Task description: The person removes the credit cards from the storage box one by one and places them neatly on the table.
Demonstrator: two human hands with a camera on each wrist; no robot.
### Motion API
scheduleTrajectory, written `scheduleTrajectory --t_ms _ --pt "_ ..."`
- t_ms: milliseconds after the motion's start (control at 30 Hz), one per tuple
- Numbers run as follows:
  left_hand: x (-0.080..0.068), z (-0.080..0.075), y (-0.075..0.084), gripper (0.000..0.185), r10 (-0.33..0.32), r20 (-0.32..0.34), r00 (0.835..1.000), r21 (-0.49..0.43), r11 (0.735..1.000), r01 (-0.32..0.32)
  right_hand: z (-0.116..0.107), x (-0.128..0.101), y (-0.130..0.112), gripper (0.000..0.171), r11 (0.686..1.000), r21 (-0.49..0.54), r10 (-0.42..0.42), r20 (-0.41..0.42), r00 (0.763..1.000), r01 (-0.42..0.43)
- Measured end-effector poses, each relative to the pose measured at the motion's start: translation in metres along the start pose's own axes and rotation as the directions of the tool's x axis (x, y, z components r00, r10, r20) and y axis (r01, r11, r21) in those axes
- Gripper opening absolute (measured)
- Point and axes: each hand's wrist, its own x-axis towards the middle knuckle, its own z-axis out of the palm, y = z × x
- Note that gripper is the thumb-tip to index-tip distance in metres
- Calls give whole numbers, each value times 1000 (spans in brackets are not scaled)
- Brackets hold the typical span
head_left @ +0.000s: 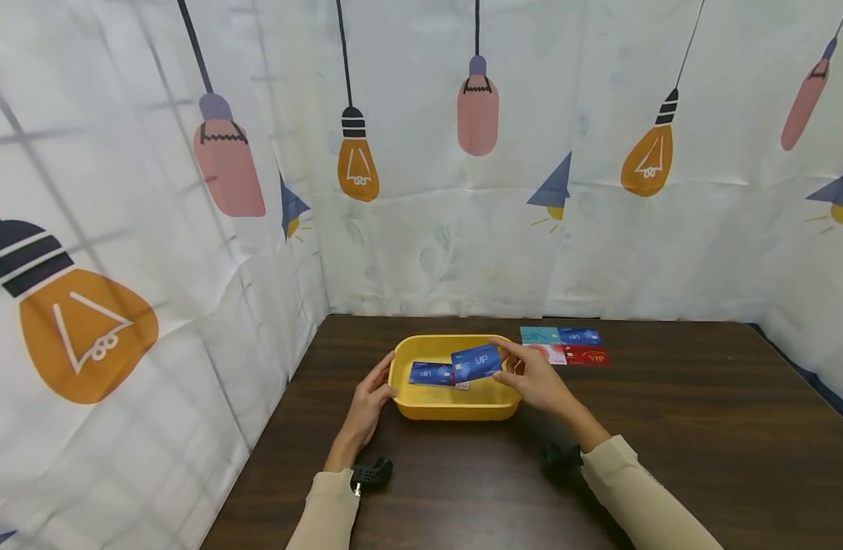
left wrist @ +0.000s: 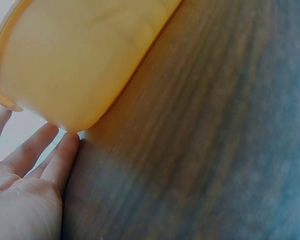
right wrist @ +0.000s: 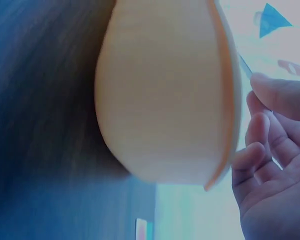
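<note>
We start with the dark wooden counter point(head_left: 669, 428), which fills the lower half of the frame under the lamp-printed curtain. At its centre sits the yellow basket point(head_left: 449, 405). Our left hand point(head_left: 369, 401) rests against the basket's left wall with straight, relaxed fingers; the left wrist view shows the fingertips touching its corner, holding nothing. We would keep that light press so the basket does not slide.

Our right hand point(head_left: 534, 378) is at the basket's right rim, its grip pinching a blue VIP card point(head_left: 478, 362) between thumb and fingers. The card hangs tilted over the basket's inside, above another blue card point(head_left: 431, 373) lying flat on the floor of the basket.

To do this well, we judge it best to lower the held card until it is nearly flat before loosening the pinch, so it does not catch the rim. Four more cards point(head_left: 564, 345) lie in a block just right of the basket, upper centre-right.
</note>
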Motion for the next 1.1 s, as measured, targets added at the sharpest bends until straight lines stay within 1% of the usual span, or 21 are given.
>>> scheduleTrajectory --t_ms 133,400,567,767,967,1100 --pt "0 0 0 69 3 4 1000 6 1000 -3 -8 -3 4 59 999 36 11 0 1000 -11" --pt "0 -1 2 69 -7 17 1000 19 1000 6 -18 -4 9 59 998 35 51 -14 999 -50" --pt "1 -2 2 69 -9 10 1000 26 1000 9 -26 -2 10 58 997 52 61 -31 998 -59" --pt "-1 -1 -1 69 -11 5 1000 31 999 11 -37 -3 13 59 997 34 72 -48 996 -70" --pt "-2 -1 -1 70 15 18 1000 13 1000 -15 -48 -5 20 59 998 27 66 -67 996 -64" --pt "-2 -1 0 69 10 36 999 15 1000 -11 -57 -6 26 60 996 37 78 -70 994 -76"
